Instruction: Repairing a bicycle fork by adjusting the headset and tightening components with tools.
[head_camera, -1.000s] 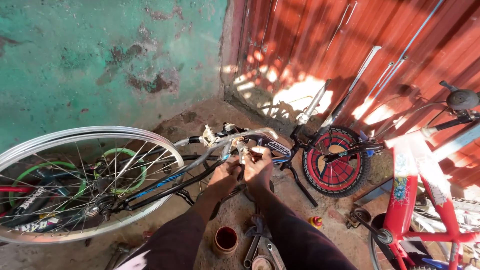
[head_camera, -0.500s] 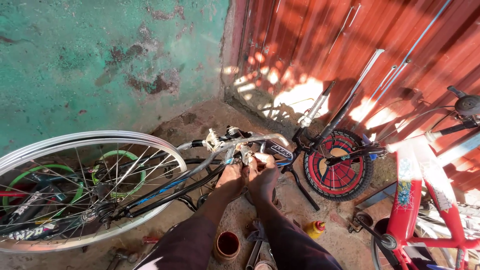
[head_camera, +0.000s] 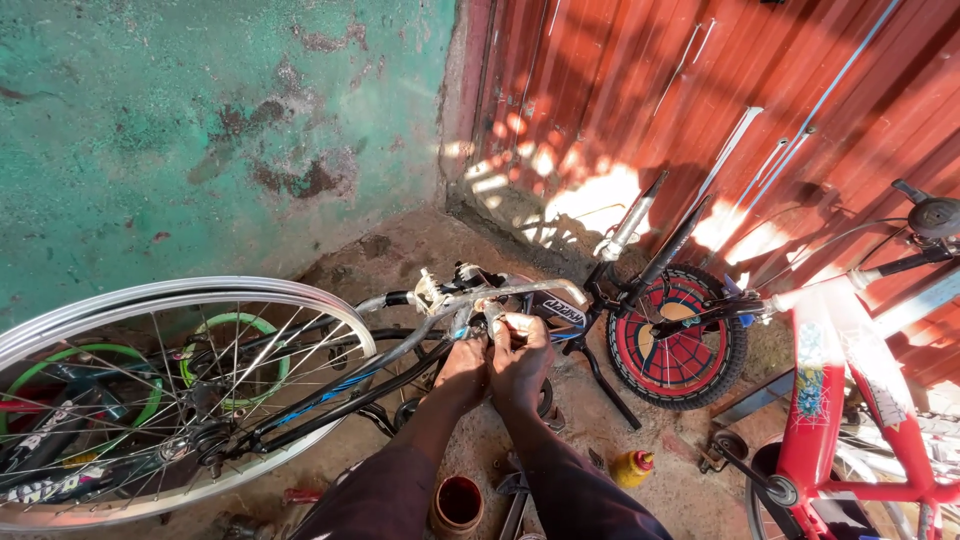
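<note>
Your left hand (head_camera: 462, 368) and right hand (head_camera: 520, 352) are both closing around a small fitting on the silver handlebar (head_camera: 480, 296), fingers pinching it; probably you're tightening or fitting it, so the next move needs a steady twist. Handlebar is lying just beyond your hands, long axis running left-right, toward the red kids' bike (head_camera: 840, 400).

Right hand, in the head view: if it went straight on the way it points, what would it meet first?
Probably the silver handlebar just past the right hand, whose fingers already seem to touch a part below it; depth is unclear.
</note>
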